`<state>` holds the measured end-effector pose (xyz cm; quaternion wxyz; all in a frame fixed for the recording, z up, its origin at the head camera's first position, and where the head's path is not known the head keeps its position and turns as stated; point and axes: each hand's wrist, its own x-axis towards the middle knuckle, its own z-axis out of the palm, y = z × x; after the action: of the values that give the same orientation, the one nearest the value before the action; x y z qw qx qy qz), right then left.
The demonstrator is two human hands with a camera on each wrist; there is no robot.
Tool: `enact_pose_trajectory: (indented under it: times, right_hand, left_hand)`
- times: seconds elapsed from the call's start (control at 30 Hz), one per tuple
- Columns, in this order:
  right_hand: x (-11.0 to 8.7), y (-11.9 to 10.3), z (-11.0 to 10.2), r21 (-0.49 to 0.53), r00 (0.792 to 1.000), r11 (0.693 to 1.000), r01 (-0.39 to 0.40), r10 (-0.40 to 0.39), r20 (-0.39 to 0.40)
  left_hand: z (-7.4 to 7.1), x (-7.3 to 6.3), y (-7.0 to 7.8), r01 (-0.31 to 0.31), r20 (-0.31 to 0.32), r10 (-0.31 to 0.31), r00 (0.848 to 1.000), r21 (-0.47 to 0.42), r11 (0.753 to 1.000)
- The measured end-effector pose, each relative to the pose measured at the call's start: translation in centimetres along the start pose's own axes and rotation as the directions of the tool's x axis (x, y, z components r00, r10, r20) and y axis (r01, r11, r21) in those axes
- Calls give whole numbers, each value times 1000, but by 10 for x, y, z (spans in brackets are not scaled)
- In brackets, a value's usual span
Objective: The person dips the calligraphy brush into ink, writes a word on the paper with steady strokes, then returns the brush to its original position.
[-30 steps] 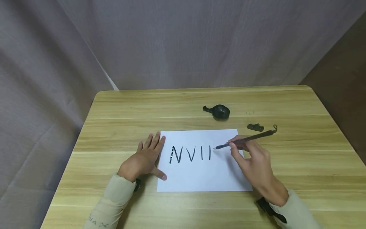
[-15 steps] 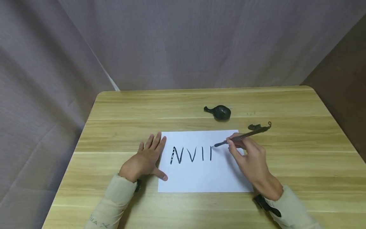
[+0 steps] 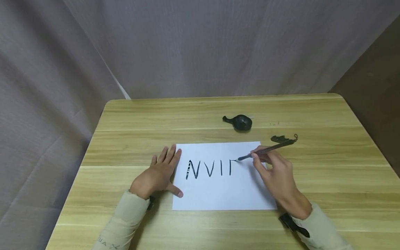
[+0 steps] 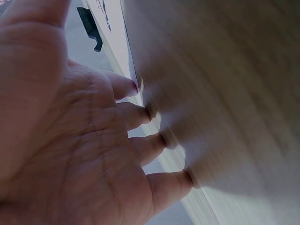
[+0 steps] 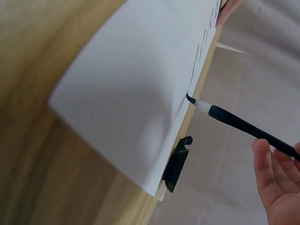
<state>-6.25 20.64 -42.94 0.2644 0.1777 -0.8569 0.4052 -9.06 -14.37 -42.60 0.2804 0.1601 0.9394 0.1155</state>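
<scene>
A white sheet of paper (image 3: 212, 199) lies on the table, with black strokes that look like N, V, I and an upright with a short bar running right from its top. My right hand (image 3: 278, 180) pinches a dark calligraphy brush (image 3: 276, 146) with a hanging loop at its end. In the right wrist view, the bent black tip of the brush (image 5: 234, 123) meets the paper at the end of a stroke. My left hand (image 3: 157, 175) is spread at the paper's left edge, thumb on the sheet. Its fingertips (image 4: 180, 180) press down in the left wrist view.
Beyond the paper sits a black rounded object (image 3: 242, 123) with a narrow neck. A small dark wavy-topped piece (image 3: 278, 139) lies to its right, partly behind the brush. The wooden table (image 3: 131, 128) ends at a grey curtain (image 3: 200, 48).
The brush tip went left to the top of the last upright, then right, leaving a short horizontal line there. My left hand stays in place on the paper.
</scene>
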Motion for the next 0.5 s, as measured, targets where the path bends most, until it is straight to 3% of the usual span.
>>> enact_pose_trajectory:
  times: [0.5]
  right_hand:
    - [-10, -2, -13, -22, 1000, 1000, 0, -1, -26]
  left_hand:
    - [0, 2, -2, -3, 1, 3, 1000, 4, 1000]
